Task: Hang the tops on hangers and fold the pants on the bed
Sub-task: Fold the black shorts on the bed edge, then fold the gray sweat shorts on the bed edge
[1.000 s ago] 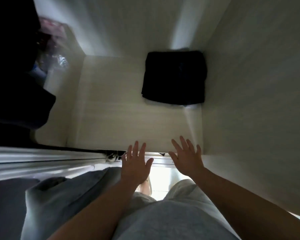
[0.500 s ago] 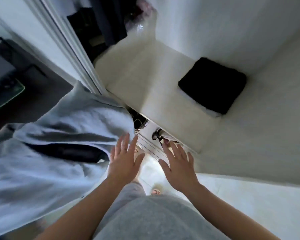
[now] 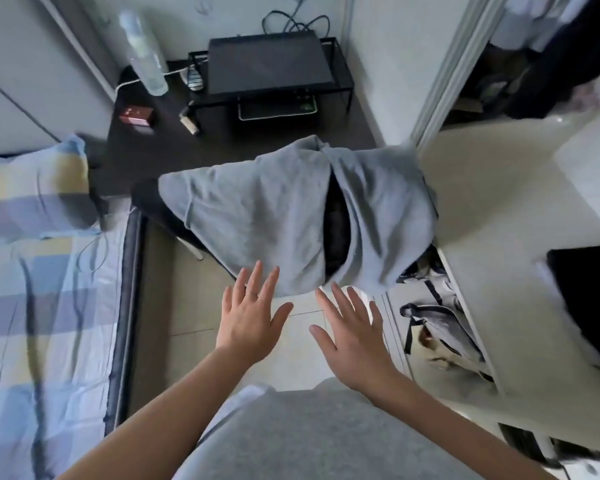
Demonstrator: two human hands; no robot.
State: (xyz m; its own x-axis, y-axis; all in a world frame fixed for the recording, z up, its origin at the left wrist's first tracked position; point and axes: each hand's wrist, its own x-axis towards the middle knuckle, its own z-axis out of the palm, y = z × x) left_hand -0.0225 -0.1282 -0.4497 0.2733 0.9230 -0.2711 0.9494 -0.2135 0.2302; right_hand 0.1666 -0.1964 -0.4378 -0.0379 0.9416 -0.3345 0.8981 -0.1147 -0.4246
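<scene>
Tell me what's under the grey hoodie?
A black thing shows through the gap in the grey hoodie and at its left edge. The rest is covered, so I cannot tell what it is.

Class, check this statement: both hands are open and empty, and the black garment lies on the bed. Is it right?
No. The head view shows the black garment on the white wardrobe shelf, not the bed. The left hand and right hand are open and empty.

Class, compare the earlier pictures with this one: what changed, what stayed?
The view swung left from the wardrobe shelf: the black garment slid to the right edge, the grey hoodie came to the middle, the bed appeared. The left hand and right hand stayed open, holding nothing.
</scene>
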